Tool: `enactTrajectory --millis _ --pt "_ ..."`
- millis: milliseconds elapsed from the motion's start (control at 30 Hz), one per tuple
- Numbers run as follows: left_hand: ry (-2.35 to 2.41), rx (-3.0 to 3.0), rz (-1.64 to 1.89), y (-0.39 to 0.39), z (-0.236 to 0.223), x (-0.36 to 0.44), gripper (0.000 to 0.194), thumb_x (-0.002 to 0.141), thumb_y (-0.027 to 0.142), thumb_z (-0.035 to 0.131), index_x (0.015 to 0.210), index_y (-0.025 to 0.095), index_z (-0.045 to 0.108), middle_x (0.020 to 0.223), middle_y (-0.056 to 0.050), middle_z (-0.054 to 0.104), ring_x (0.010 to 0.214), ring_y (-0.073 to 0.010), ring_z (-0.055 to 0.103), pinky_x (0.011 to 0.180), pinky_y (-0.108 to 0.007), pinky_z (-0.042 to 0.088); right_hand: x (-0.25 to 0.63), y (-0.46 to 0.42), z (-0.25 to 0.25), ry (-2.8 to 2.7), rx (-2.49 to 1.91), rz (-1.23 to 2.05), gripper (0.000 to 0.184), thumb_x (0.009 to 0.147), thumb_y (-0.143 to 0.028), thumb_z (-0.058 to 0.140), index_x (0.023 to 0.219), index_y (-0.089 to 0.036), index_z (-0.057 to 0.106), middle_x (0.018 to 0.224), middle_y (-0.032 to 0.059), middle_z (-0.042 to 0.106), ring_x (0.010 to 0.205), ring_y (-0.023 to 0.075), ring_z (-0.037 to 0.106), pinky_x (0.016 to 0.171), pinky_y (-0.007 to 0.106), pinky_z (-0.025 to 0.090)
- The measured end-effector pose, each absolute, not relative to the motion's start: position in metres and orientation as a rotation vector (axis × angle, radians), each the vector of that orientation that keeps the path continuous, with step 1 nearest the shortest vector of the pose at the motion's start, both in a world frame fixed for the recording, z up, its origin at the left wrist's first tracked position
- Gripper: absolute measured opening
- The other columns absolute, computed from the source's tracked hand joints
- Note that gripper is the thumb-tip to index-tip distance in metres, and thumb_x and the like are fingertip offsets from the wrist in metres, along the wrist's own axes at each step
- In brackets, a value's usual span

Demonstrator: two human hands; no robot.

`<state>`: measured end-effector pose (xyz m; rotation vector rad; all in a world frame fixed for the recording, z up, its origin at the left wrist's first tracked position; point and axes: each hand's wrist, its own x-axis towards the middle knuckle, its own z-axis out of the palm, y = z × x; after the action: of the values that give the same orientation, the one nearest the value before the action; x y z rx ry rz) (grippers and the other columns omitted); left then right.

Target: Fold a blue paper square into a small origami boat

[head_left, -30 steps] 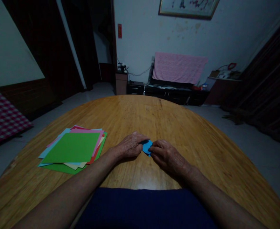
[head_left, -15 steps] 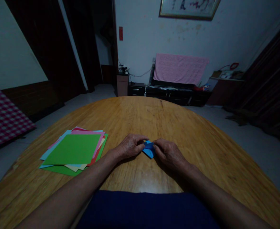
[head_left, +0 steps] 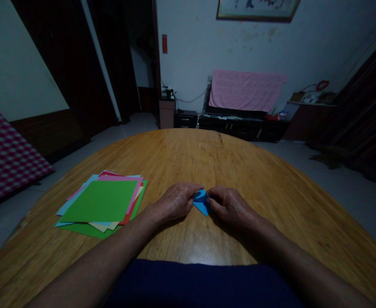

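Note:
A small folded piece of blue paper (head_left: 201,203) lies on the wooden table, its pointed end toward me. My left hand (head_left: 174,202) pinches its left side, and my right hand (head_left: 229,208) holds its right side, with the fingertips of both hands meeting at the fold. Part of the paper is hidden by my fingers. To the left of my left hand lies a loose stack of square origami sheets (head_left: 101,202) in green, pink, red, blue and cream, with a green sheet on top. Neither hand touches the stack.
The round wooden tabletop (head_left: 188,158) curves away in front of me. My dark blue lap (head_left: 201,286) lies at its near edge. Beyond it stand a low dark cabinet (head_left: 242,128) under a pink cloth (head_left: 246,90), and a red-and-white checked cushion (head_left: 5,154) at the left.
My hands have drawn slightly apart, showing more of the blue paper's pointed lower end. The paper stays pinched between them. The whole scene has shifted slightly right in view.

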<state>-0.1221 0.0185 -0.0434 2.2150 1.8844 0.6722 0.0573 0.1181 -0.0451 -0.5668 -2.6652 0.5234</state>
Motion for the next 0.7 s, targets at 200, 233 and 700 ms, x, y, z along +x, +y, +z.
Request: enactTrajectory --millis 200,233,700 --pt "1.984 2.268 0.534 0.018 -0.049 -0.121 0.04 0.083 0.013 0.043 0.118 0.027 0.055 0.098 -0.003 0.064 0.091 -0.0189 0.06 0.079 -0.031 0.047 0.059 0.106 -0.05 -2.646 -0.464 0.465 0.012 0.083 -0.017 0.05 0.083 -0.021 0.061 0.077 0.0034 0.061 0.07 0.0155 0.055 0.063 0.028 0.04" --pt "1.985 2.26 0.552 0.019 -0.05 -0.121 0.042 0.083 0.013 0.044 0.121 0.027 0.054 0.101 -0.003 0.065 0.093 -0.019 0.06 0.081 -0.032 0.047 0.058 0.106 -0.05 -2.637 -0.474 0.471 0.012 0.083 -0.017 0.05 0.082 -0.021 0.061 0.076 0.0032 0.061 0.07 0.0153 0.056 0.063 0.027 0.04" --pt "2.035 1.989 0.656 0.026 -0.042 -0.119 0.042 0.089 0.027 0.042 0.13 0.017 0.051 0.115 -0.01 0.066 0.103 -0.0239 0.062 0.088 -0.036 0.047 0.051 0.118 -0.059 -2.492 -0.597 0.492 0.019 0.083 -0.018 0.051 0.097 -0.021 0.063 0.09 0.0075 0.068 0.081 0.0208 0.063 0.071 0.034 0.047"
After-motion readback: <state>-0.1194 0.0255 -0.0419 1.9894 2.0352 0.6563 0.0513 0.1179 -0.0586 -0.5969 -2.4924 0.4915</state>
